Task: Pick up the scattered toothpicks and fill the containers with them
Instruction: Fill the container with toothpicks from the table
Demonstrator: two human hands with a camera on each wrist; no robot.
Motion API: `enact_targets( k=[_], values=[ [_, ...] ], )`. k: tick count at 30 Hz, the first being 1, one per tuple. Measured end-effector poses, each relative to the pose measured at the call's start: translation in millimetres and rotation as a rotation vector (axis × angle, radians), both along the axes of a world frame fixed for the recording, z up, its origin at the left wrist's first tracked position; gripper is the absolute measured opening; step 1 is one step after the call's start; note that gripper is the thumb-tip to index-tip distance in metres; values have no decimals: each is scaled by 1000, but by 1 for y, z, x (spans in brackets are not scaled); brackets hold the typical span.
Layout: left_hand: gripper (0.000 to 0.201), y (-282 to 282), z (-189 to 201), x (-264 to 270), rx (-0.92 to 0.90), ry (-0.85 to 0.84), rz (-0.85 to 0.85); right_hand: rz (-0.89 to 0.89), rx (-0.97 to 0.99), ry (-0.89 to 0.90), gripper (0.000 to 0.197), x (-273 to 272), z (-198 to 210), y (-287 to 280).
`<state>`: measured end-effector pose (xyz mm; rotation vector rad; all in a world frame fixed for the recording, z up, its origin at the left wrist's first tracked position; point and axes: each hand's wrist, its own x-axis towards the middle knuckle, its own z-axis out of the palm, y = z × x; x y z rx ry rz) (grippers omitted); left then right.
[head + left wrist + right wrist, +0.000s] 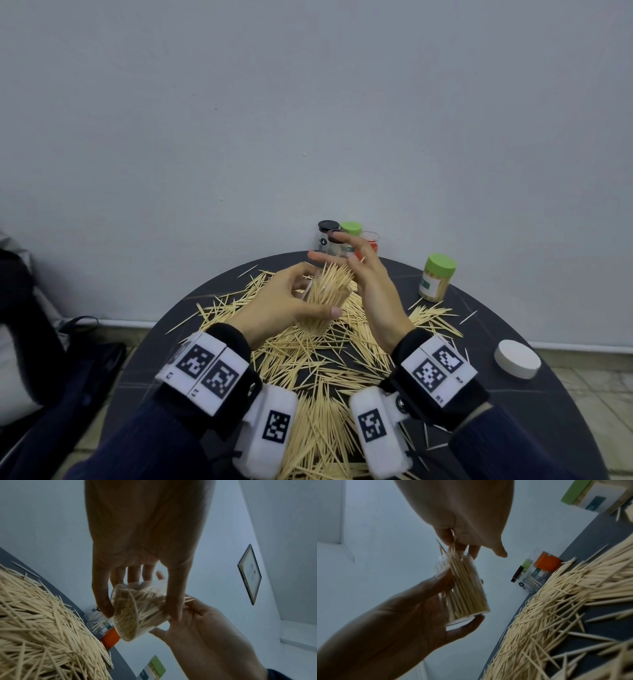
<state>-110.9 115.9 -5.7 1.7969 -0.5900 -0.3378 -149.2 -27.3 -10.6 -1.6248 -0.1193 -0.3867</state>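
My left hand (317, 291) grips a clear container (325, 301) packed with toothpicks and holds it tilted above the table. Their tips fan out of its mouth. My right hand (346, 260) is at that mouth with its fingers straight, touching the protruding tips. In the right wrist view the right hand (471, 547) meets the tips at the top of the container (467, 588). The left wrist view shows the container (137, 609) from its base, crammed full. Scattered toothpicks (308, 370) cover the middle of the dark round table (513, 394) beneath both hands.
At the back edge by the wall stand a black-lidded jar (328, 226), a green-lidded jar (351, 228) and a red one (369, 240). A filled green-lidded jar (436, 279) stands at the right, and a white lid (517, 358) lies near the right rim.
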Motion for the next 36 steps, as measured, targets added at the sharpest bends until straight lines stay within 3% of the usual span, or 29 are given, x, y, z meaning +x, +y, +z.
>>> enact_targets(
  k=[6, 14, 20, 36],
  values=[
    [52, 1, -2, 2, 10, 2, 23, 65, -109, 142, 43, -1, 4, 1],
    [51, 1, -3, 4, 4, -11, 62, 130, -230, 47, 38, -1, 8, -8],
    [57, 2, -4, 6, -1, -11, 107, 172, -462, 15, 38, 2, 0, -3],
    [62, 3, -1, 3, 128, -119, 68, -46, -620, -58, 8, 5, 7, -21]
  ],
)
